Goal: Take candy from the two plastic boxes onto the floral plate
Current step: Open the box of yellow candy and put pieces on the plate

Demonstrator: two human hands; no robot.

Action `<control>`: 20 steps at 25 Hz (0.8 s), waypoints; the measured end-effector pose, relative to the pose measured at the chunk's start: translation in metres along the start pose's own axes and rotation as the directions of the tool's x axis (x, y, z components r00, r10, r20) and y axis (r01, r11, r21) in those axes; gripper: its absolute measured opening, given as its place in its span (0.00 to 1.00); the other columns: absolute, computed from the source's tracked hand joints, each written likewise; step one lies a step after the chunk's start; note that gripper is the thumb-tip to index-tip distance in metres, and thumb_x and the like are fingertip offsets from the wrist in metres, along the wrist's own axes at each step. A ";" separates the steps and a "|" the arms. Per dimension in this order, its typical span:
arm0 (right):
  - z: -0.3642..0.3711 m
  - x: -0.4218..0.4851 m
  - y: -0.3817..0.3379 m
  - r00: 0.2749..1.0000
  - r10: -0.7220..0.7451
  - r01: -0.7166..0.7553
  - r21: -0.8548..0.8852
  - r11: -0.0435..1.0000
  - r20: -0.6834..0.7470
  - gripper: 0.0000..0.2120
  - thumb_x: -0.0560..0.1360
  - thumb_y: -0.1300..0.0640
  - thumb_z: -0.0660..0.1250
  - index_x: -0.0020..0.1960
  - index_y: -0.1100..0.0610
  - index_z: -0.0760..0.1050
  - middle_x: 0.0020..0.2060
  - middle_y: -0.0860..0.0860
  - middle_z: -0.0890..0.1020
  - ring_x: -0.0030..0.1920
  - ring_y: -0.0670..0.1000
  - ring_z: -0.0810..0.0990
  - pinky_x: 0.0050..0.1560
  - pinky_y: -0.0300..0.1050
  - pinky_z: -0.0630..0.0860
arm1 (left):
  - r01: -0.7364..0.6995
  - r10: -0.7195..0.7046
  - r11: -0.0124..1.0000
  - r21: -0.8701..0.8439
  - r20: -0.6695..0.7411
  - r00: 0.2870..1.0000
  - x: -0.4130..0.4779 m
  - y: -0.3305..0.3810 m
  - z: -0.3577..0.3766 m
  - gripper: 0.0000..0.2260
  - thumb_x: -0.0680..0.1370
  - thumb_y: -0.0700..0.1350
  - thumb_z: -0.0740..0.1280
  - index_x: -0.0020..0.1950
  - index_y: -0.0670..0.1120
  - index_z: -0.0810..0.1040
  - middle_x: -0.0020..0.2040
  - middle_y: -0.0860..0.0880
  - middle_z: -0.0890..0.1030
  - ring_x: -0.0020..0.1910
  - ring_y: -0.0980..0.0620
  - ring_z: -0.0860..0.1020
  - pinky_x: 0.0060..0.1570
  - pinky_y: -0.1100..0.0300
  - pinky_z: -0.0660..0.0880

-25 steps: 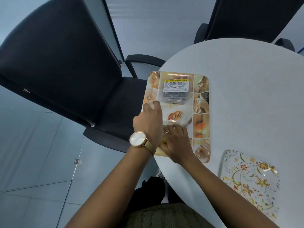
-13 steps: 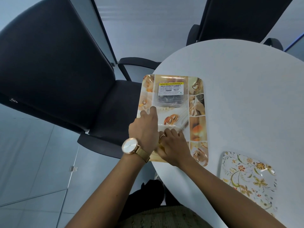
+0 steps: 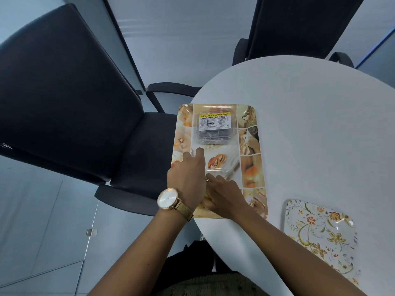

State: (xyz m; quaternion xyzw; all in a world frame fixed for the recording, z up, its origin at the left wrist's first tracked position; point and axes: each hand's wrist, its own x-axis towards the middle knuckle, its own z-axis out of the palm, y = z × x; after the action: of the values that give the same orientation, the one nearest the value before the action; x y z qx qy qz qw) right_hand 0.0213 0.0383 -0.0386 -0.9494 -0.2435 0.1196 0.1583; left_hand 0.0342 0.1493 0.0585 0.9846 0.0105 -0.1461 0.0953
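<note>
A printed beige tray (image 3: 250, 146) lies at the table's left edge. At its far end stands a shut clear plastic box (image 3: 214, 129) with a yellow-and-white label and dark candy inside. A second clear box (image 3: 218, 172) sits at the tray's near end, mostly hidden under my hands. My left hand (image 3: 188, 178), with a gold watch on the wrist, lies on its left side, fingers reaching up along a clear flap. My right hand (image 3: 224, 196) is closed over its near right part. The floral plate (image 3: 320, 236) lies empty at the near right.
The round white table (image 3: 320, 129) carries only the tray and plate. A black office chair (image 3: 70, 99) stands close on the left beside the tray. Another black chair (image 3: 299, 28) stands beyond the table's far edge.
My hands have barely shifted on the near box; the left fingers reach slightly further up the tray. The view has tilted a little.
</note>
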 end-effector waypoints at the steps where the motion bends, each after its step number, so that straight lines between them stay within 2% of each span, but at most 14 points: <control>1: 0.000 0.001 0.001 1.000 -0.004 0.004 0.000 1.000 0.002 0.28 0.74 0.39 0.54 0.60 0.58 0.76 0.55 0.56 0.82 0.47 0.59 0.83 0.45 0.53 0.81 | 0.001 -0.001 1.000 -0.001 0.003 1.000 0.000 0.000 0.000 0.24 0.77 0.40 0.67 0.71 0.47 0.63 0.63 0.42 0.77 0.51 0.40 0.81 0.51 0.48 0.82; 6: 0.003 -0.002 0.001 1.000 0.002 -0.003 -0.051 0.999 -0.006 0.29 0.77 0.39 0.52 0.49 0.61 0.82 0.50 0.54 0.82 0.44 0.55 0.81 0.43 0.47 0.80 | 0.002 -0.002 1.000 -0.024 -0.004 1.000 -0.003 -0.004 -0.006 0.23 0.78 0.40 0.66 0.72 0.47 0.64 0.63 0.42 0.77 0.50 0.43 0.81 0.51 0.52 0.82; 10: 0.000 -0.002 0.001 0.999 0.007 -0.005 -0.051 0.999 0.038 0.26 0.79 0.41 0.54 0.52 0.61 0.81 0.50 0.54 0.84 0.47 0.55 0.81 0.46 0.45 0.75 | -0.018 0.018 1.000 -0.015 0.000 1.000 -0.003 -0.003 -0.006 0.23 0.78 0.41 0.66 0.72 0.47 0.64 0.63 0.42 0.77 0.50 0.43 0.81 0.52 0.52 0.82; 15: -0.010 0.009 -0.001 0.995 0.085 -0.086 0.026 0.996 0.047 0.24 0.79 0.42 0.56 0.57 0.59 0.79 0.52 0.54 0.85 0.46 0.53 0.83 0.54 0.48 0.79 | -0.018 0.018 1.000 -0.005 0.007 1.000 -0.003 -0.003 -0.005 0.23 0.78 0.40 0.66 0.72 0.47 0.65 0.62 0.42 0.77 0.49 0.42 0.81 0.51 0.52 0.82; 20: -0.010 0.009 -0.005 0.993 0.094 -0.092 0.022 0.995 -0.075 0.21 0.79 0.44 0.59 0.57 0.61 0.76 0.52 0.56 0.84 0.47 0.56 0.83 0.50 0.50 0.81 | -0.019 0.019 1.000 -0.005 -0.003 1.000 -0.003 -0.007 -0.004 0.23 0.77 0.39 0.66 0.71 0.47 0.66 0.59 0.42 0.77 0.47 0.43 0.81 0.47 0.54 0.82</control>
State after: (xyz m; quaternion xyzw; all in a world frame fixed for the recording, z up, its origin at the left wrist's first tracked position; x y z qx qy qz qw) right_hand 0.0301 0.0441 -0.0289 -0.9620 -0.1917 0.0930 0.1706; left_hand 0.0318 0.1567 0.0621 0.9846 0.0015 -0.1438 0.0990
